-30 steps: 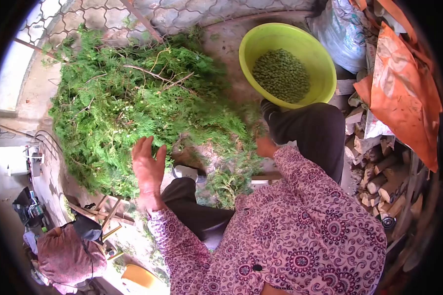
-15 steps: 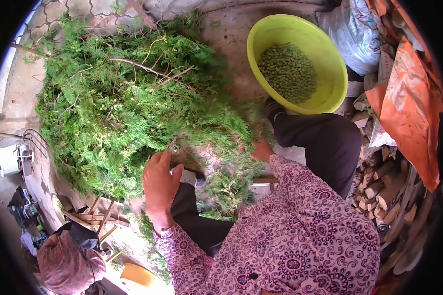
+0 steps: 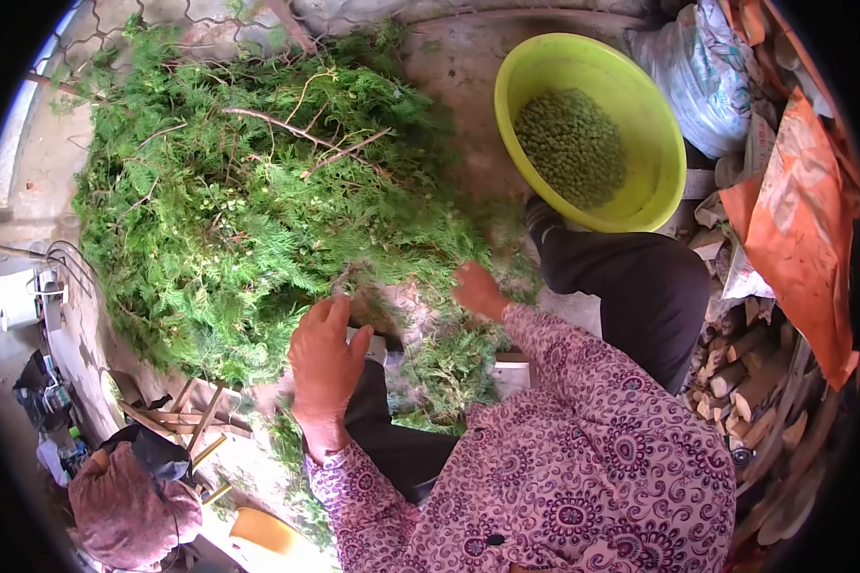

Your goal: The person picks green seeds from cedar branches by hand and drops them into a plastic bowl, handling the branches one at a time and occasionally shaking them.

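Observation:
A wide pile of green leafy branches (image 3: 220, 210) covers the ground at the left and centre. My left hand (image 3: 327, 358) is over my knee at the pile's lower edge, fingers apart, with nothing seen in it. Near the pile's right edge, my right hand (image 3: 478, 289) reaches to the sprigs; its fingertips are closed together and what they hold, if anything, is too small to make out. Loose sprigs (image 3: 449, 372) lie between my legs. A yellow-green basin (image 3: 655, 119) with many small green cones (image 3: 573, 148) stands beyond my right knee.
White sacks (image 3: 693, 81) and an orange sheet (image 3: 801, 239) are at the right, above stacked firewood (image 3: 750, 368). A small wooden frame (image 3: 196, 420), a draped reddish cloth (image 3: 129, 506) and an orange basin (image 3: 266, 531) are at the lower left.
My right hand has moved left along the sprigs, away from the pile's right edge. My left hand keeps about the same place. The view has shifted slightly.

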A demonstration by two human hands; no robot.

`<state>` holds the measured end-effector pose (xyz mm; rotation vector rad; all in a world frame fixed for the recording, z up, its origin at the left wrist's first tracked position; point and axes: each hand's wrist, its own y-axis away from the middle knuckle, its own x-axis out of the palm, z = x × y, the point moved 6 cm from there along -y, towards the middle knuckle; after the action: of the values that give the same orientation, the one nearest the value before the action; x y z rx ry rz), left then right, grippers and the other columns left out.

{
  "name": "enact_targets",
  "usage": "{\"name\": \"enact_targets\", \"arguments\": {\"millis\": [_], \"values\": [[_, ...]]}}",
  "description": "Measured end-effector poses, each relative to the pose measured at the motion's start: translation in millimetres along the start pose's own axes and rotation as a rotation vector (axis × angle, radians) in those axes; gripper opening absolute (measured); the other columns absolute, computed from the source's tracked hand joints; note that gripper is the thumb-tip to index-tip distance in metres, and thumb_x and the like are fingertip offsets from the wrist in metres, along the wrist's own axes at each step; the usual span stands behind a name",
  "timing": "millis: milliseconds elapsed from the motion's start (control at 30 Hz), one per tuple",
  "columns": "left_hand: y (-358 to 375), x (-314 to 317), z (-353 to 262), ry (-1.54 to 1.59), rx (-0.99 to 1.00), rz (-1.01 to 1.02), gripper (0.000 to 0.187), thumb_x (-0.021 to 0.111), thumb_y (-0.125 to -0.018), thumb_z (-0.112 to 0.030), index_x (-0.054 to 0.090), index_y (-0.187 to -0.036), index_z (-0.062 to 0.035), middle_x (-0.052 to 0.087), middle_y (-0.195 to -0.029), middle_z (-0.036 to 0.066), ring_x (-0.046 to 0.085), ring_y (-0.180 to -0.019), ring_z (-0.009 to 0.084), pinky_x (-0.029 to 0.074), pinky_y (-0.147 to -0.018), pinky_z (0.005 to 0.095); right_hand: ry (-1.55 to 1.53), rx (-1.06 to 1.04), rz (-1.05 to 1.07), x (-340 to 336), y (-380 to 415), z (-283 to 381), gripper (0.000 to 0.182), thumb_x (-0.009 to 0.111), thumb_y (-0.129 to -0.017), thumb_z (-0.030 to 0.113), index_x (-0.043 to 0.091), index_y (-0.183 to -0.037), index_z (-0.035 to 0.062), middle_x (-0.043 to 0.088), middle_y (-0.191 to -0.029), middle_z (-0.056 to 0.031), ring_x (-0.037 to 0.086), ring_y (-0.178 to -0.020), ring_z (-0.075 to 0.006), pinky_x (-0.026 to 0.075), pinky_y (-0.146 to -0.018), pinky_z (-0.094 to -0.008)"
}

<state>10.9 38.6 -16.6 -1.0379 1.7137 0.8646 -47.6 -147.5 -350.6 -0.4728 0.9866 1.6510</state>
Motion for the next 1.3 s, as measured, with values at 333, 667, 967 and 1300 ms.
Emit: {"name": "enact_targets", "arguments": {"millis": [333,667,967,1300], "values": [[-6,5,1,0.002,-0.045,0.072,0.037,0.064,-0.07,-0.018,0.054,-0.103,-0.004,0.055,-0.097,0.014,0.053,-0.087,0.0323,0.044,-0.072,0.039,0.113,0.258,0.33,-11,-75,-34,0.04,0.05,-0.073,0.037,0.063,-0.097,0.0069,0.058,-0.1,-0.0199,0.052,-0.095,-0.0343,0.04,-0.085,-0.0408],[-4,9,-1,-0.038,-0.032,0.063,0.032,0.063,-0.069,-0.02,0.054,-0.096,-0.0055,0.055,-0.087,0.013,0.054,-0.084,0.0306,0.044,-0.07,0.0392,-0.177,-0.213,0.106,-81,3,35,0.031,0.052,-0.069,0.032,0.059,-0.062,0.002,0.054,-0.058,-0.018,0.054,-0.054,-0.0314,0.042,-0.055,-0.0413],[-4,0,-3,-0.005,-0.002,-0.041,0.023,0.065,-0.067,-0.019,0.055,-0.082,-0.0046,0.056,-0.079,0.012,0.056,-0.08,0.0298,0.047,-0.067,0.0388,0.121,-0.246,0.299,-57,35,11,0.027,0.054,-0.065,0.027,0.059,-0.059,0.0012,0.055,-0.058,-0.0182,0.053,-0.053,-0.0348,0.042,-0.056,-0.044],[7,-6,6,-0.042,-0.009,-0.074,0.029,0.068,-0.066,-0.022,0.055,-0.086,-0.0056,0.056,-0.08,0.011,0.056,-0.078,0.0282,0.046,-0.068,0.037,0.031,-0.274,-0.093,-111,-63,90,0.035,0.06,-0.069,0.032,0.06,-0.086,0.0018,0.058,-0.088,-0.0197,0.054,-0.081,-0.0348,0.043,-0.072,-0.0431]]}}
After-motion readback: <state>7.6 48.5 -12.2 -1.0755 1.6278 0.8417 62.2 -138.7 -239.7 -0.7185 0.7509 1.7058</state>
